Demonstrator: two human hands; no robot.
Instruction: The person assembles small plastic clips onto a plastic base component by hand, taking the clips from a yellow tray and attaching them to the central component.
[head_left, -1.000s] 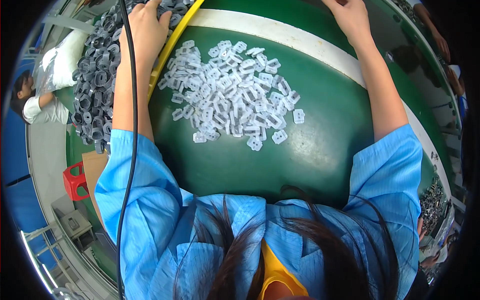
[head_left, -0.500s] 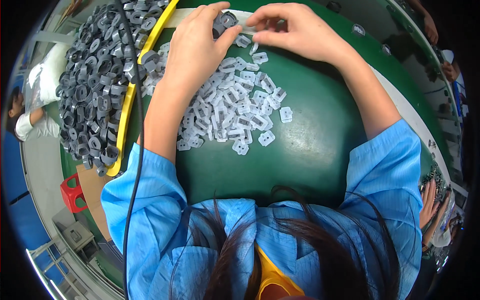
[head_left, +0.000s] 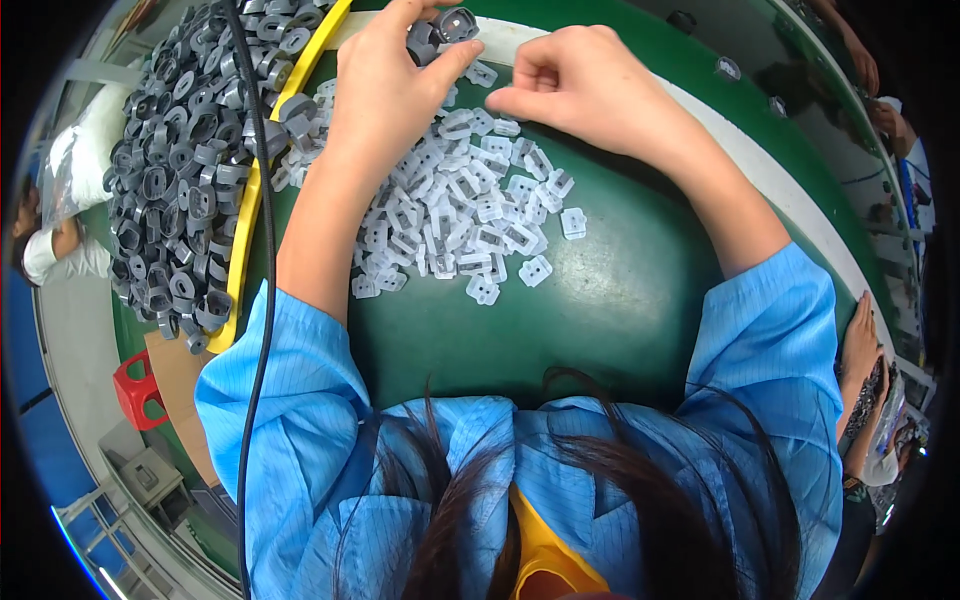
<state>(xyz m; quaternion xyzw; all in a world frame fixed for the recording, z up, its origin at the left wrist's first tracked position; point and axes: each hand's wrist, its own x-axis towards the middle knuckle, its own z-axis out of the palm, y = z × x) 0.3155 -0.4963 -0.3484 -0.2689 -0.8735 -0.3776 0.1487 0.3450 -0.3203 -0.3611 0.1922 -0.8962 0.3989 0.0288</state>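
Observation:
My left hand (head_left: 378, 92) is closed around dark grey plastic ring-shaped parts (head_left: 457, 25) at the top of the view, with the thumb pressed from below. Just to the right, my right hand (head_left: 590, 90) hovers apart from it, its fingers curled toward the thumb. Whatever those fingertips may pinch is hidden. Beneath and between my hands lies a loose pile of small translucent white plastic pieces (head_left: 465, 185), each with small holes or slots. One translucent piece (head_left: 573, 223) rests by itself at the pile's right side.
A yellow rail (head_left: 248, 215) separates a large heap of grey ring parts (head_left: 180, 180) on the left from the green work surface (head_left: 620, 310). A black cable (head_left: 268, 250) hangs down across the left. Other people's hands (head_left: 858, 340) appear at the far right. A red stool (head_left: 140, 390) stands lower left.
My left hand has shifted slightly left and up with the grey parts. My right hand has drawn slightly down with fingers more curled; the translucent piece formerly at its fingertips is no longer visible there.

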